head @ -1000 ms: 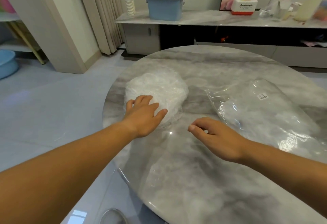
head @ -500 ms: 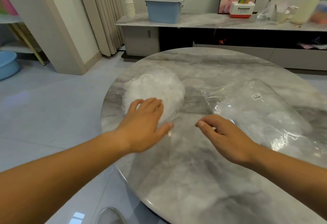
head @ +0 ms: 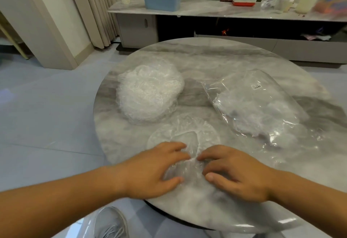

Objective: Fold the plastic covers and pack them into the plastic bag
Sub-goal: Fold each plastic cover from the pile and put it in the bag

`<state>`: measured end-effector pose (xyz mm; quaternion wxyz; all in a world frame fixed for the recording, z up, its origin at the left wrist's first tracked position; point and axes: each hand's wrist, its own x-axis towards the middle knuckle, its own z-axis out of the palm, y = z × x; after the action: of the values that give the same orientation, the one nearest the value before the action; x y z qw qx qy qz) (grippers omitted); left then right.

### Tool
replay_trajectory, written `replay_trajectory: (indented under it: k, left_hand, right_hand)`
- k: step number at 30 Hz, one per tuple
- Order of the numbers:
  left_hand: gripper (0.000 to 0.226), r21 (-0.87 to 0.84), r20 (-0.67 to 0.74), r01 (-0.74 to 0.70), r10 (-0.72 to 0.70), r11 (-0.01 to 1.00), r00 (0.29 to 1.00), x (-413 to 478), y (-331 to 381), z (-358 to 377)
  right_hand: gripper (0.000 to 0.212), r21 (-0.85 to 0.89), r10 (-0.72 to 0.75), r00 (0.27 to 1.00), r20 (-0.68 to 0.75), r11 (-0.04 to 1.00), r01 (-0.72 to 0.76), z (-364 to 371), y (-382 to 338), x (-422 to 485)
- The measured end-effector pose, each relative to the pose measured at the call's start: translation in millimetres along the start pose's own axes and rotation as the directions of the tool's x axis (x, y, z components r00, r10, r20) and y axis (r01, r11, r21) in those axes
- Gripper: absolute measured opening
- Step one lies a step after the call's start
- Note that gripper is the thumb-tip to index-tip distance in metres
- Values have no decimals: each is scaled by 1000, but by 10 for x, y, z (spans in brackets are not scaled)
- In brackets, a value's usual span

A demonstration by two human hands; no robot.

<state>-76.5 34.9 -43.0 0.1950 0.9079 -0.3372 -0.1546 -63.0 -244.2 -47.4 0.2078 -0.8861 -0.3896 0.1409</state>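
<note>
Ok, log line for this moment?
step: folding | left hand, right hand: pinching plastic cover | cover stack: far left | plastic bag: right

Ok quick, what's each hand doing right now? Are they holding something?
Left hand: curled, pinching the near part of the plastic cover.
Right hand: curled, pinching the same cover beside it.

We see the left forearm (head: 65, 196) and right forearm (head: 309, 200) bare to the frame edge. The left grip (head: 150, 170) and right grip (head: 236, 174) are bare too, with short nails. Lower down we make out a grey lace-up sneaker (head: 110, 222) with a pale sole.
</note>
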Motion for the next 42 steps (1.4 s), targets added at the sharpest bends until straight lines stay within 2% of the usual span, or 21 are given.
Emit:
replay_trajectory:
  k: [3, 6, 8, 12, 17, 21, 23, 25, 27, 30, 33, 36, 37, 39, 41, 42]
  left_hand:
    - [46, 46, -72, -27, 30, 999, 997, 30, -203, -80]
    - [52, 103, 41, -55, 51, 993, 998, 41, -302, -116]
    - [59, 110, 113, -47, 34, 993, 993, 43, -298, -114]
    - [65, 99, 110, -36, 25, 994, 994, 73, -258, -104]
    - [67, 73, 97, -7, 0, 997, 995, 90, -292, -92]
    - [62, 64, 34, 3, -5, 998, 999, 88, -327, -79]
    - [61, 67, -41, -7, 9, 998, 999, 97, -319, -69]
    - [60, 47, -104, -15, 20, 999, 994, 124, -286, -54]
    - [57, -20, -142, -2, -1, 1000, 990, 152, -236, -41]
    - [42, -213, -145, 103, -136, 972, 980, 174, -169, -36]
    - [16, -420, -122, 184, -256, 889, 959, 183, -156, -37]
    - [8, -553, -74, 264, -362, 790, 929, 215, -152, -57]
    - [10, -583, -56, 291, -394, 759, 917, 231, -150, -64]
    - [12, -598, -48, 330, -443, 731, 895, 267, -156, -73]
    - [12, -582, -68, 352, -475, 733, 878, 310, -171, -71]
    - [13, -572, -83, 359, -487, 737, 869, 335, -182, -64]
  right_hand:
    - [58, -6, 20, 999, -28, 1000, -21, -42, 61, -48]
    - [52, -54, -6, 996, -92, 999, 1, -72, 51, -85]
    - [43, -22, -29, 993, -116, 999, 26, -90, -10, -88]
    - [44, 69, -82, 997, -3, 994, 82, -59, -102, -52]
    - [45, 9, -105, 993, 55, 994, 105, 64, -28, -69]
    - [48, -38, -115, 993, 19, 993, 116, 118, 8, -58]
    - [50, 31, -99, 995, -23, 995, 100, 131, -2, -38]
    - [53, 190, -22, 997, -73, 981, 35, 120, -31, -26]
    - [56, 417, 139, 988, -71, 904, -98, 89, -83, -22]
    - [53, 710, 345, 938, -26, 667, -226, 54, -122, 20]
    - [57, 785, 423, 906, -7, 564, -257, 24, -139, 90]
    - [55, 840, 487, 873, 7, 471, -269, 15, -135, 134]
    - [52, 825, 502, 864, -37, 503, -257, 17, -128, 140]
    - [43, 672, 452, 862, -228, 714, -197, 19, -109, 137]
    - [42, 375, 241, 890, -387, 923, -87, 1, -111, 111]
    - [41, 228, 109, 906, -408, 974, -15, 2, -103, 103]
